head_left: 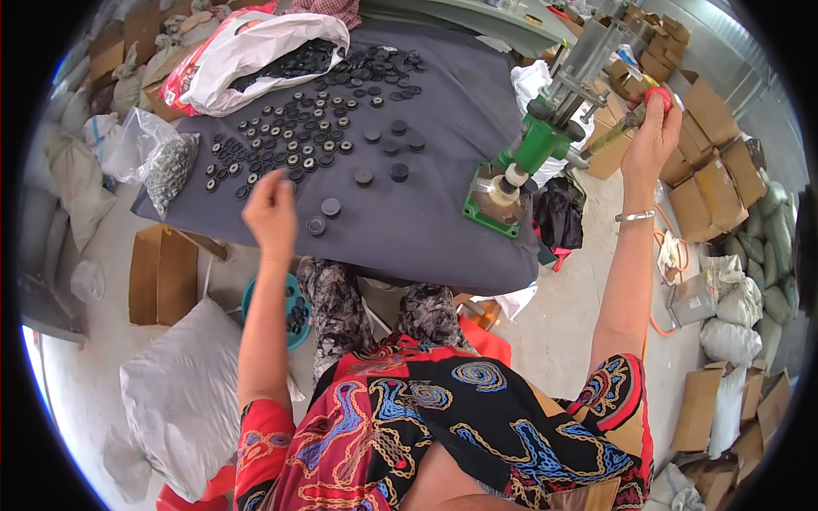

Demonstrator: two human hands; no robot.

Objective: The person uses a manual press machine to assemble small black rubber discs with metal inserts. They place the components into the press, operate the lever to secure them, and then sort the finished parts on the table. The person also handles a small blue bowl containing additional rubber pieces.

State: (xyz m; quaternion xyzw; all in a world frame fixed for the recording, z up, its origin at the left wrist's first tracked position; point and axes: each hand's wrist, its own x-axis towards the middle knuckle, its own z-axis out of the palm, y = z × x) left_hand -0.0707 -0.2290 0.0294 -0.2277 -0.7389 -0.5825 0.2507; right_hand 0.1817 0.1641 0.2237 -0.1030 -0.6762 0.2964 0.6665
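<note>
My right hand (653, 140), a bracelet on its wrist, is raised on the right and closed round the red-knobbed lever (629, 123) of a green hand press (538, 140). The press stands at the table's right edge. My left hand (271, 215) hovers over the near left of the table with its fingers drawn together; what they hold, if anything, is hidden. Just beyond it lie many small round black caps (279, 157), several with pale metal centres. Larger dark discs (331, 206) sit to the right of that hand, some of them stacked.
A white and red sack (273, 43) spills black caps at the back of the grey cloth-covered table (443, 111). A clear bag of small metal parts (170, 170) rests at the left edge. Below are a teal basin (294, 315) and a white sack (183, 392). Cardboard boxes (716, 187) stand right.
</note>
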